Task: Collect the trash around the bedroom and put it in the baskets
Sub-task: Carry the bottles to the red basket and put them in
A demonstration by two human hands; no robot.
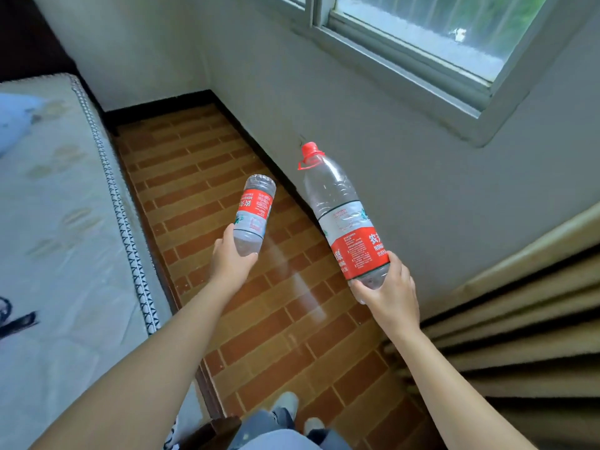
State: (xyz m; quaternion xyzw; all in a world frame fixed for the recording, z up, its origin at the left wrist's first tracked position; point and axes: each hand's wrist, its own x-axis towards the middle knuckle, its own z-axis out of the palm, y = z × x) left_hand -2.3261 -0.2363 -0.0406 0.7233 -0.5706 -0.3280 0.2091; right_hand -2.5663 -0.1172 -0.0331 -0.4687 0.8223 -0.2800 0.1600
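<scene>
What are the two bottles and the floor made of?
The big bottle in the right hand and the small bottle in the left hand look like thin clear plastic: you see through them, and each has a glossy red label. The big one's red cap looks like hard plastic. The floor looks like glazed brick-pattern tile, since it shines, though it might be vinyl.

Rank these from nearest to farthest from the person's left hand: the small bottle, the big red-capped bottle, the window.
1. Small bottle, held in the left hand.
2. Big red-capped bottle, to the right, in the right hand.
3. Window, up high on the far wall.
</scene>
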